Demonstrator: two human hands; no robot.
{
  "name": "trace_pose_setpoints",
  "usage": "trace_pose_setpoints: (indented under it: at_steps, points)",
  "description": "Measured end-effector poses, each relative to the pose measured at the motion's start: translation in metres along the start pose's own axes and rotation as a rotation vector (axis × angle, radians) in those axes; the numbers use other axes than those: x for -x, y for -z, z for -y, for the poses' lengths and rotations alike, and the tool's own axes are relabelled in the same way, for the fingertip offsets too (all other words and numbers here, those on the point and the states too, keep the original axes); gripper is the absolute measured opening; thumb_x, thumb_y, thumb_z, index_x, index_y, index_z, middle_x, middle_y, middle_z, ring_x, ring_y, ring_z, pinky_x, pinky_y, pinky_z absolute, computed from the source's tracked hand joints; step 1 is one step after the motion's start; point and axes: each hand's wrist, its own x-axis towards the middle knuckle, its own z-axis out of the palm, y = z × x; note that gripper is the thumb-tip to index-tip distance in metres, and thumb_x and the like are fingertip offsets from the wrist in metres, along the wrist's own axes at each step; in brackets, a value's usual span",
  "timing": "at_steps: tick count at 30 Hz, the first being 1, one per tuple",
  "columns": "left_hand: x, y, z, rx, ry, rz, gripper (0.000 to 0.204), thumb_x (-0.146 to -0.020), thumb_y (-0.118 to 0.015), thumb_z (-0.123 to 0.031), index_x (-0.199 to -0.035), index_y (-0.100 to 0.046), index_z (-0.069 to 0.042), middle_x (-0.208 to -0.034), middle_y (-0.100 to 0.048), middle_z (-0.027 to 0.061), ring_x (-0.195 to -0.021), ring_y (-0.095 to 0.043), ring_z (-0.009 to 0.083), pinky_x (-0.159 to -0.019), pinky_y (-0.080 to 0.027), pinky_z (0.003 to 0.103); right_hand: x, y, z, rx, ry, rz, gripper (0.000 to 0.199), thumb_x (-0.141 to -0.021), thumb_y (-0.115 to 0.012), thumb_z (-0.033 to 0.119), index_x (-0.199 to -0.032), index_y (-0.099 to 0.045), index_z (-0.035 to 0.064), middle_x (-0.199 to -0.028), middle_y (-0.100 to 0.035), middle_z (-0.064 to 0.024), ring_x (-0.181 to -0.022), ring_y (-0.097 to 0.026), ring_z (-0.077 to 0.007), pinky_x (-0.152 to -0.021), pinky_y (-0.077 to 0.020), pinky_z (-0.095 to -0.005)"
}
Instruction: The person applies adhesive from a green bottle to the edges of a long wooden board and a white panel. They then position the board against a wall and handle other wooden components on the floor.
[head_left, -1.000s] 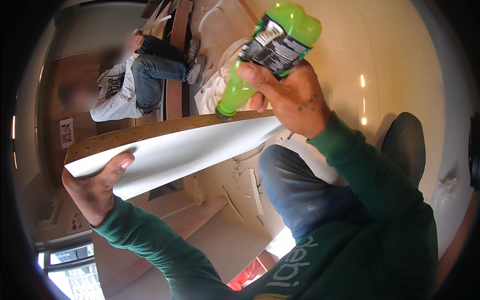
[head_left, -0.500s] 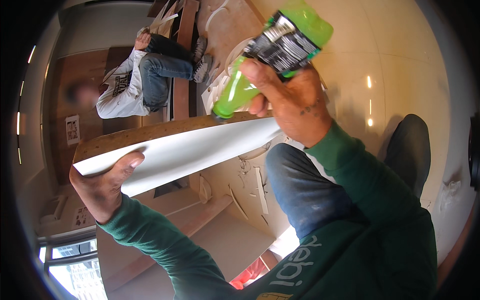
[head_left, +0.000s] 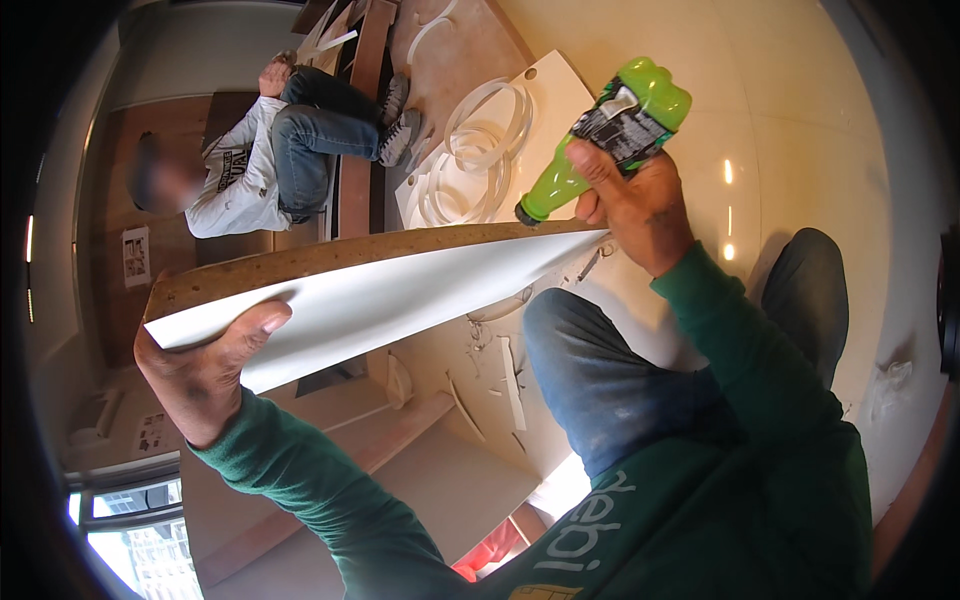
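Observation:
My right hand (head_left: 645, 215) is wrapped round a green plastic bottle (head_left: 558, 182) with a dark label. The bottle is tilted, its dark tip pointing down and left at the far right part of a board's edge; whether it touches cannot be told. The board (head_left: 390, 300) has a white face and a long, raw brown edge (head_left: 330, 256) that is turned upward. At the left end, my left hand (head_left: 205, 378) grips the board, thumb lying on the white face and fingers hidden behind it.
Coils of pale edging strip (head_left: 480, 150) lie on a cream panel (head_left: 555, 90) beyond the board. A co-worker (head_left: 245, 180) in a white top sits at the far left. Offcut strips (head_left: 512, 380) are scattered on the floor, beside my bent knee (head_left: 600, 370).
My right hand has carried the bottle to the right along the board's edge, toward its far right end. My left hand keeps its hold on the board.

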Motion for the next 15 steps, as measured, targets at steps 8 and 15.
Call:
trace_pose_setpoints:
  at_steps: [8,15]
  points:
    - [-0.002,-0.002,-0.007,-0.078,-0.011,0.036,0.053,-0.055,-0.101,-0.028,-0.089,-0.075,0.003,-0.079,-0.075,0.011,-0.071,-0.07,0.0161,-0.073,-0.056,0.029,0.001,0.009,-0.03,-0.163,-0.188,-0.086,0.037,-0.095,-0.073,0.038,-0.102,-0.066,0.0024,-0.079,-0.066,-0.0046,-0.057,-0.062,-0.0114,-0.051,-0.052,-0.0257]
    - [-0.002,0.002,-0.001,-0.085,-0.037,0.004,0.053,-0.053,-0.102,-0.022,-0.092,-0.075,0.003,-0.079,-0.075,0.0107,-0.073,-0.071,0.0172,-0.075,-0.057,0.03,0.019,-0.04,0.014,-0.354,-0.076,-0.053,0.037,-0.096,-0.072,0.036,-0.101,-0.065,0.0002,-0.08,-0.066,-0.0056,-0.059,-0.062,-0.0115,-0.053,-0.0529,-0.0258]
